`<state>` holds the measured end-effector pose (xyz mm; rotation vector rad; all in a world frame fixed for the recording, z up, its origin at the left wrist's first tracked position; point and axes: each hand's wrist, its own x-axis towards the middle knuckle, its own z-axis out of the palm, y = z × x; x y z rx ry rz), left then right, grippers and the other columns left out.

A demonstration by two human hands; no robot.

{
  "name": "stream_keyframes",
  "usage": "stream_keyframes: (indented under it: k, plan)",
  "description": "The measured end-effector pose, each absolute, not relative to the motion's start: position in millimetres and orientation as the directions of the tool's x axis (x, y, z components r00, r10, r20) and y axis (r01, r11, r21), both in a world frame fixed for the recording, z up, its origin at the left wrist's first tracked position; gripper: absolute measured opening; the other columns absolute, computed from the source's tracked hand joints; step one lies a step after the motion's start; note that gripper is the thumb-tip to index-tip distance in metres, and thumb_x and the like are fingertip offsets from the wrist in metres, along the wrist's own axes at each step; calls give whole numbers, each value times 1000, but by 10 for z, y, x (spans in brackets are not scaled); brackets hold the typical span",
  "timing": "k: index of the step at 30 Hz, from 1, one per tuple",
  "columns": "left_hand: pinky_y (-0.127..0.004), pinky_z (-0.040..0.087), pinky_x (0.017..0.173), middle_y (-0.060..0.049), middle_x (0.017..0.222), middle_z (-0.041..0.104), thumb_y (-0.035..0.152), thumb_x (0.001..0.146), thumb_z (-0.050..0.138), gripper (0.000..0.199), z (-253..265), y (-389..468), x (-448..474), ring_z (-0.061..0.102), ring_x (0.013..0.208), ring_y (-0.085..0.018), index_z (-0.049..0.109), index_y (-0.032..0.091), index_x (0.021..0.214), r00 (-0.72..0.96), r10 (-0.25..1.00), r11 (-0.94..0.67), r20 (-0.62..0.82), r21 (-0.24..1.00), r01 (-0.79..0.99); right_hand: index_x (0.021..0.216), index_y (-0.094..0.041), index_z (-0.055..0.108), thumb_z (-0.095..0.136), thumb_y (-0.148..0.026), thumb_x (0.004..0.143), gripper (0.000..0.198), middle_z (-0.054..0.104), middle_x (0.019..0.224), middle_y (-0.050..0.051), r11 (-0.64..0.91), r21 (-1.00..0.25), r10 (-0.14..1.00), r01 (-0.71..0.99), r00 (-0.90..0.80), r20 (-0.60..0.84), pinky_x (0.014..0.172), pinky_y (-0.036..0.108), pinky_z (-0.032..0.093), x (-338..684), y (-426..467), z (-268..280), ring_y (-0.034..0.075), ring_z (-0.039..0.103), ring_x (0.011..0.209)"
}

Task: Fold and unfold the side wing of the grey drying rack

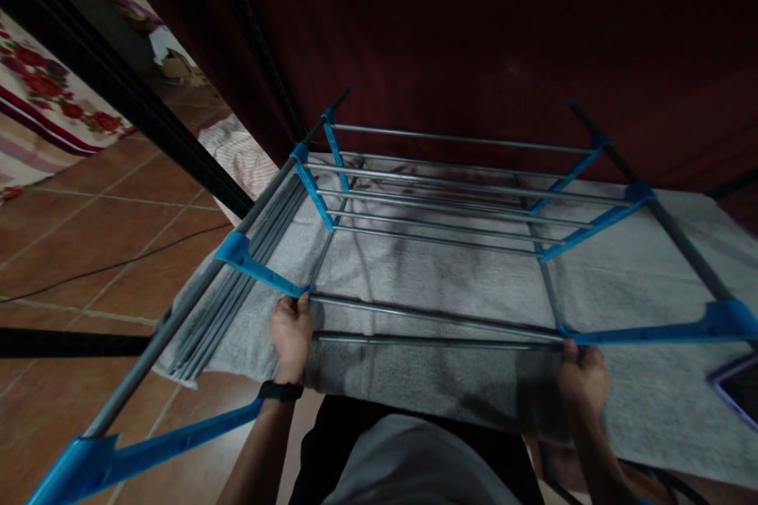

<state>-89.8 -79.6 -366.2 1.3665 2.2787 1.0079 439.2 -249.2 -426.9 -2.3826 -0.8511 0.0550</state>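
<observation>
A drying rack frame of grey poles, blue plastic brackets and thin metal rods stands over a grey towel (462, 379). My left hand (290, 335) is closed on the end of a blue bracket (260, 272), where a metal rod (426, 314) meets it. At that rod's other end, my right hand (583, 375) pinches the tip of the right blue bracket (645, 334). Farther back, several rods (438, 177) span other bracket pairs. The long left pole (195, 292) and right pole (687, 233) carry the brackets. My fingertips are partly hidden under the joints.
Several loose metal rods (242, 292) lie bundled on the towel's left side. A dark phone-like device (740, 390) rests at the right edge. Behind hangs a dark red curtain (444, 31). A black bed-frame-like bar (148, 126) crosses the left, above a tiled floor (118, 245) with a cable.
</observation>
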Motion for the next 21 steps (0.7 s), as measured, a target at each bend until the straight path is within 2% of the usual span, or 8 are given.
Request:
stream_keyframes:
  k: [4, 9, 12, 15, 21]
  plan:
    - [-40, 50, 77, -14, 89, 73, 60, 84, 44, 38, -3649, -804, -872, 69, 88, -32, 59, 24, 84, -497, 861, 297, 105, 690, 660, 100, -21, 59, 34, -67, 91, 53, 63, 98, 15, -634, -584, 541, 506, 831, 132, 91, 51, 44, 4322, -2454, -4195, 36, 59, 101]
    - [-37, 47, 67, -10, 72, 68, 64, 83, 49, 41, -3605, -791, -902, 66, 73, -29, 56, 26, 71, -487, 872, 314, 58, 695, 647, 91, -24, 58, 37, -77, 88, 57, 65, 92, 13, -575, -671, 531, 468, 837, 129, 92, 51, 46, 4293, -2413, -4141, 37, 61, 103]
    - [-37, 46, 66, -9, 69, 66, 67, 82, 50, 43, -3617, -763, -949, 64, 71, -28, 56, 26, 71, -451, 892, 303, 30, 701, 646, 92, -24, 57, 34, -78, 88, 60, 65, 99, 16, -609, -647, 521, 458, 847, 109, 92, 53, 47, 4283, -2387, -4153, 38, 61, 102]
    - [-39, 48, 68, -10, 68, 65, 63, 81, 50, 39, -3643, -738, -970, 66, 74, -30, 54, 27, 68, -460, 884, 283, 86, 684, 672, 95, -23, 56, 29, -77, 89, 61, 65, 107, 20, -642, -616, 506, 457, 856, 107, 93, 55, 47, 4269, -2368, -4197, 40, 61, 105]
    - [-41, 50, 69, -8, 62, 58, 64, 80, 49, 39, -3663, -715, -959, 65, 74, -32, 48, 28, 64, -509, 856, 330, 91, 662, 673, 95, -24, 56, 28, -78, 91, 61, 65, 107, 18, -659, -608, 479, 442, 870, 115, 92, 55, 48, 4245, -2350, -4277, 39, 62, 104]
